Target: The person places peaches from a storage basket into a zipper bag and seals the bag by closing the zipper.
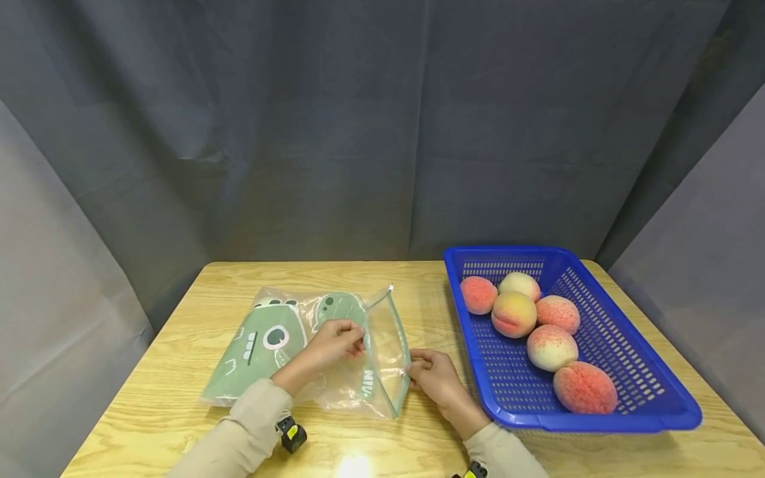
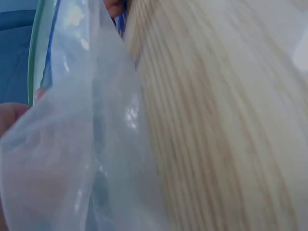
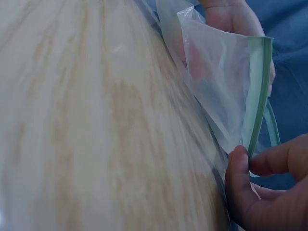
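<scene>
Head view: the left hand pinched one edge of a clear zip bag lying on the wooden surface, the right hand pinching the opposite edge, beside a blue basket of peaches. Left wrist view: bag film filled the frame. Right wrist view: right fingertips gripped the green zip strip.

Lettering on the plastic bag

The only readable marks are a few white capital letters on the green strip of the clear plastic bag, low in the middle of the head view, just left of the bag's open mouth. They run sideways and look like "MIU", though the plastic creases over them and the reading is unsure. The cartoon face printed on the bag's green part, further left, carries no words. Both wrist views show no text.
</scene>
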{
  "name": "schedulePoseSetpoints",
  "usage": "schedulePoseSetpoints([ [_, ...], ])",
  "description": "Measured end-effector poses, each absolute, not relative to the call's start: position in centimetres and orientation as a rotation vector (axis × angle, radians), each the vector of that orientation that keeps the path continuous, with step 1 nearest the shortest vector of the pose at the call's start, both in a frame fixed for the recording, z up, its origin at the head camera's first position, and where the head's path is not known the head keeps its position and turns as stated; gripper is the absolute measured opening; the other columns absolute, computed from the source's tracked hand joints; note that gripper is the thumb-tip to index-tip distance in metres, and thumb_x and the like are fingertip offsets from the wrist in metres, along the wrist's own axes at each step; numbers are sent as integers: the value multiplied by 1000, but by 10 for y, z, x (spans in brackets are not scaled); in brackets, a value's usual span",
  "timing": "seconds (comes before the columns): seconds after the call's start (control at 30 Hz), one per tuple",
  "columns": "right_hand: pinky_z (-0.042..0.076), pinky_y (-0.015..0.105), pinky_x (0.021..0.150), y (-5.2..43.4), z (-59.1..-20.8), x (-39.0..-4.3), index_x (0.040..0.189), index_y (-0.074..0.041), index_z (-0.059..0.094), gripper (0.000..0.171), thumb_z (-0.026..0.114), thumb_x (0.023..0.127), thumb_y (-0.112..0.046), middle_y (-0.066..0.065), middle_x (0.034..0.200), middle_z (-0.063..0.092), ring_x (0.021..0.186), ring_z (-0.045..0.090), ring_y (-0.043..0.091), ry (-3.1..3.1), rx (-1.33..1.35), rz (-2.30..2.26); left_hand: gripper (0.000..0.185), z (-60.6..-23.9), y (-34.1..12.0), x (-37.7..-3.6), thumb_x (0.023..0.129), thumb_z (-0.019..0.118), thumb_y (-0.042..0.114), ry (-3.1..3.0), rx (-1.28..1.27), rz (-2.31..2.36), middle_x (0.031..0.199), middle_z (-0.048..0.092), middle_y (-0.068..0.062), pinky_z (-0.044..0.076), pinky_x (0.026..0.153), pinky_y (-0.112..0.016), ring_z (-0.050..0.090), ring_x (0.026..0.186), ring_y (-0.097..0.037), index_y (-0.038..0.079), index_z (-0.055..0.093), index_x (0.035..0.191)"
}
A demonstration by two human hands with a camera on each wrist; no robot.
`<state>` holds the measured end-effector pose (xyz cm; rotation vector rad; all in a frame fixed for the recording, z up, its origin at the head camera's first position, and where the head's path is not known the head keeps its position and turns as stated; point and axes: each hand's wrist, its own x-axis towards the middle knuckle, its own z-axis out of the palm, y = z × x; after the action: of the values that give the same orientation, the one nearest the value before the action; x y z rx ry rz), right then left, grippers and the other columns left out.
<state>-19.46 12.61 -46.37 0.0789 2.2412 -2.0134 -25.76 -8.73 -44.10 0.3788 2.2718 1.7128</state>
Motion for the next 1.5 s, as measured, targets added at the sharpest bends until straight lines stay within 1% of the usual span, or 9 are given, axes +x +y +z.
schedulePoseSetpoints([
  [0.17, 57, 33, 67, 127, -465, -197, 122, 18, 52, 35, 54, 89, 8, 20, 94, 66, 76, 62, 17, 2310, 107, -1994, 23, -442, -72, -258, 99, 50, 16, 2167, 391, 1790, 78, 63, -5, 55, 67, -26, 62, 69, -12, -4, 60, 92],
  [0.4, 58, 35, 68, 127, -466, -199, 122, 20, 50, 36, 55, 89, 7, 22, 94, 66, 77, 64, 19, 2321, 89, -2004, 18, -453, -57, -255, 99, 51, 15, 2018, 344, 1844, 80, 62, -2, 54, 74, -26, 62, 73, -11, 0, 60, 94],
  [0.6, 57, 31, 67, 128, -464, -199, 123, 19, 50, 36, 55, 90, 6, 22, 95, 65, 77, 63, 17, 2321, 105, -2002, 20, -439, -65, -258, 98, 51, 16, 2079, 373, 1842, 78, 62, -3, 56, 75, -29, 61, 72, -12, -2, 60, 92],
  [0.73, 57, 30, 65, 129, -464, -199, 122, 18, 53, 34, 56, 89, 7, 21, 93, 65, 76, 63, 17, 2332, 112, -2001, 21, -432, -73, -261, 99, 51, 15, 2117, 386, 1799, 77, 62, -2, 56, 73, -27, 61, 70, -10, -3, 61, 92],
  [0.93, 57, 31, 65, 129, -466, -199, 120, 16, 55, 32, 57, 88, 7, 20, 92, 66, 76, 63, 17, 2347, 117, -2005, 20, -434, -78, -262, 98, 53, 14, 2093, 360, 1798, 76, 63, -4, 55, 70, -26, 61, 68, -10, -2, 61, 89],
  [1.13, 57, 31, 65, 131, -469, -197, 118, 17, 55, 32, 57, 88, 7, 21, 91, 66, 76, 63, 18, 2375, 101, -2000, 22, -434, -81, -261, 98, 53, 17, 2116, 318, 1761, 78, 64, -4, 56, 70, -27, 62, 69, -11, -3, 62, 93],
  [1.3, 56, 30, 64, 131, -468, -198, 117, 18, 56, 30, 56, 89, 8, 22, 90, 66, 75, 63, 18, 2380, 86, -2019, 21, -433, -87, -261, 98, 55, 15, 2157, 261, 1732, 79, 63, -5, 56, 70, -27, 62, 69, -12, -3, 63, 94],
  [1.4, 56, 29, 64, 130, -467, -198, 117, 18, 56, 30, 56, 89, 8, 21, 90, 66, 75, 63, 18, 2377, 94, -2021, 21, -432, -90, -262, 97, 56, 14, 2147, 245, 1726, 78, 64, -5, 55, 67, -25, 62, 68, -11, -4, 64, 95],
  [1.5, 57, 31, 67, 130, -467, -198, 117, 18, 56, 29, 55, 90, 7, 22, 92, 66, 79, 64, 20, 2373, 94, -2019, 22, -432, -92, -263, 96, 56, 13, 2097, 222, 1744, 75, 66, -4, 56, 64, -23, 64, 65, -10, -7, 64, 97],
])
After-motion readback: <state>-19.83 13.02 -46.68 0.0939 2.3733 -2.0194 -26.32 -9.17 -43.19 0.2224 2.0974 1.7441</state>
